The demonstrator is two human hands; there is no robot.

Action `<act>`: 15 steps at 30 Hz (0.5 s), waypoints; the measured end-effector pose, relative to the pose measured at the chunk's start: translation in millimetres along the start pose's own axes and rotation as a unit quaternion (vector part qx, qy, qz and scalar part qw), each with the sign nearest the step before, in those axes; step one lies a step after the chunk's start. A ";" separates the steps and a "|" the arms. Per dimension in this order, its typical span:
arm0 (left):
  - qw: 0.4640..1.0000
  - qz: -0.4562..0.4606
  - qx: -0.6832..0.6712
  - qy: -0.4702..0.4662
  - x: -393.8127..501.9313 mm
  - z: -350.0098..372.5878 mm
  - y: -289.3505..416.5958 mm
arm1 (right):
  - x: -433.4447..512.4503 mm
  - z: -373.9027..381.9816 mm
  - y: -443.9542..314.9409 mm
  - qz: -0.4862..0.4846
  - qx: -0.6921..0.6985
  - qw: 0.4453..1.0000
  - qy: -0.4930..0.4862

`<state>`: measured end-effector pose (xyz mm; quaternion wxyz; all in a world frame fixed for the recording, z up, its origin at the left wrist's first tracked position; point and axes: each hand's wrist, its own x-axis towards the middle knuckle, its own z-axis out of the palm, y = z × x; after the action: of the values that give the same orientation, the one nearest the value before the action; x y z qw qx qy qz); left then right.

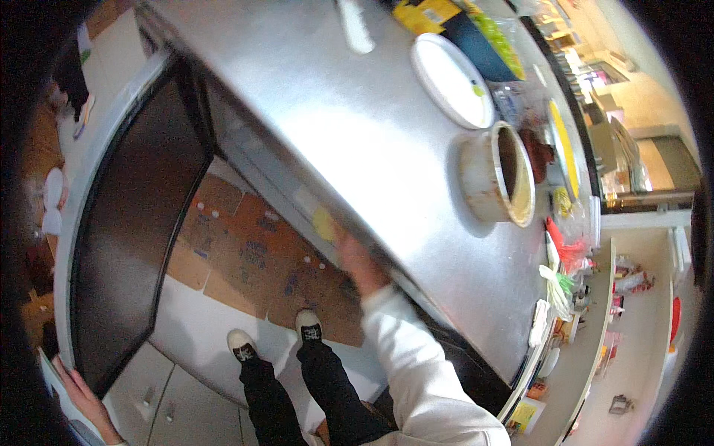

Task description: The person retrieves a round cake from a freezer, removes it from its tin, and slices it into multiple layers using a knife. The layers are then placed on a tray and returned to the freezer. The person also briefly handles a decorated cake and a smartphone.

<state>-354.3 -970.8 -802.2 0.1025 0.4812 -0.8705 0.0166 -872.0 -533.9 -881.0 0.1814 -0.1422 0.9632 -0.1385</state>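
Note:
An appliance door with a dark inner face stands open below a stainless steel counter. My left hand lies with fingers extended at the door's outer edge, lower left. My right hand, blurred and in a white sleeve, reaches into the opening under the counter. By its fingertips is a small yellow item; whether the fingers grip it cannot be told. On the counter above stand a stained round tub and a white plate or lid with a green bit on it.
Flattened cardboard covers part of the floor before my feet. A white-handled item lies on the counter. Bags, a yellow-rimmed lid and a knotted plastic bag crowd the counter's far side. Shelves with small goods stand at the right.

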 end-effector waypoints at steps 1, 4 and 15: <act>0.999 -0.041 0.006 -0.033 -4.8 -3.8 11.8 | -38.3 -12.4 -13.5 -0.046 0.034 0.997 -0.047; 0.990 -0.076 0.071 -0.100 -26.0 -24.1 48.5 | -142.1 -77.3 -31.1 -0.397 0.122 0.903 0.109; 0.972 -0.146 -0.114 -0.146 -120.4 -64.3 153.8 | -72.2 -301.3 128.6 0.105 0.433 0.869 0.214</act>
<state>-411.1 -779.7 -751.9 0.0303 0.5851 -0.7926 -0.1685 -953.3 -327.1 -629.6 0.0272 0.0855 0.8311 -0.5488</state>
